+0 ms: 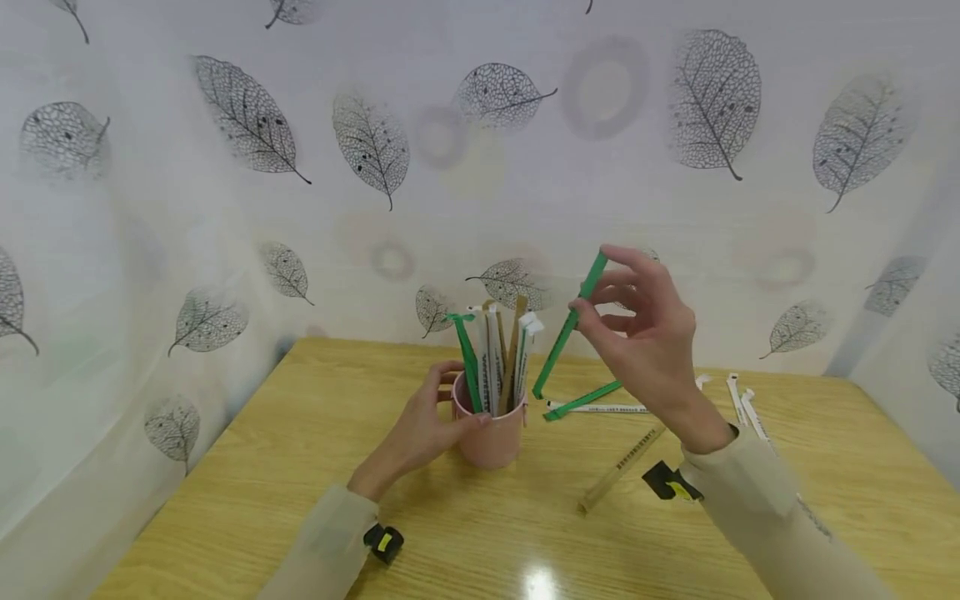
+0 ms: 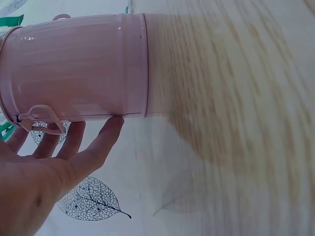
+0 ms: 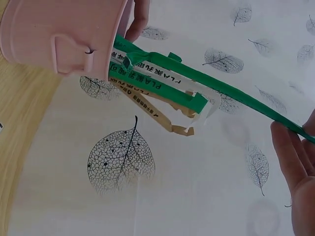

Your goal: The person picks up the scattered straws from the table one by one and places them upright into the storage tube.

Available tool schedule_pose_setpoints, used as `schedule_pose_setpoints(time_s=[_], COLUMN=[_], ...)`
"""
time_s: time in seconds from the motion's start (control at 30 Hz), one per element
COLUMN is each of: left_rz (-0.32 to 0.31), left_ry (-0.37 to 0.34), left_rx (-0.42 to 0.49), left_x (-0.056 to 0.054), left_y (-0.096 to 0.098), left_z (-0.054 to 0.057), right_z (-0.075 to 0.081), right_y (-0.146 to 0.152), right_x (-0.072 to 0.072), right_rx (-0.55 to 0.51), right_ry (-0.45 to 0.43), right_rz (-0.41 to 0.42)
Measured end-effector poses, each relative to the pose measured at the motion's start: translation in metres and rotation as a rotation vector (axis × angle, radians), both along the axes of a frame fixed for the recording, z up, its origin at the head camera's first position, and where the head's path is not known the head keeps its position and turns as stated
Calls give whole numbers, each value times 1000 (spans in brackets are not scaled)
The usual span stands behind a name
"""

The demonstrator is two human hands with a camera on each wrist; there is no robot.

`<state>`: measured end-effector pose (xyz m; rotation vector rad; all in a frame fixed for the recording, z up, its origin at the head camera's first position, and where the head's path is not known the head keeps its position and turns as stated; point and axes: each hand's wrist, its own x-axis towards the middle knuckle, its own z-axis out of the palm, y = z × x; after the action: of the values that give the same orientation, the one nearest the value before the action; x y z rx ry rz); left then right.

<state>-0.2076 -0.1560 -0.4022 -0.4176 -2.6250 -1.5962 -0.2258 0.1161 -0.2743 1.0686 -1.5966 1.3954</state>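
Observation:
My left hand (image 1: 422,427) grips a small pink metal bucket (image 1: 491,443) standing on the table, the thumb at its near rim and the fingers round the far side. A wire handle (image 2: 47,114) hangs on the bucket's side. Inside lean several paper-wrapped straws (image 1: 492,367), in green, white and brown wrappers with printed text. Right of the bucket, my right hand (image 1: 651,333) pinches a green-wrapped straw (image 1: 558,352) between thumb and forefinger. It slants down to the left, its lower end beside the bucket in the head view.
On the wooden table (image 1: 300,467), another green-wrapped straw (image 1: 588,400) crosses a white-wrapped one (image 1: 600,408). A brown-wrapped straw (image 1: 621,468) lies nearer me, and more white-wrapped straws (image 1: 746,404) lie at right. Behind hangs a pale leaf-print cloth (image 1: 525,183).

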Motion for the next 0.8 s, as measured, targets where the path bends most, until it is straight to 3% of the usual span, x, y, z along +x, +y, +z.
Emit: schedule_pose_setpoints(time_s=[0.4, 0.8], left_rz=[-8, -7], left_ry=[-13, -26], left_rx=[2, 5], left_x=[-1, -1], left_y=[0, -1], left_z=[3, 3], right_z=[-14, -35], right_y=[-23, -30], right_x=[-8, -17], right_rx=[34, 171], right_ry=[-10, -38], right_rz=[-20, -32])
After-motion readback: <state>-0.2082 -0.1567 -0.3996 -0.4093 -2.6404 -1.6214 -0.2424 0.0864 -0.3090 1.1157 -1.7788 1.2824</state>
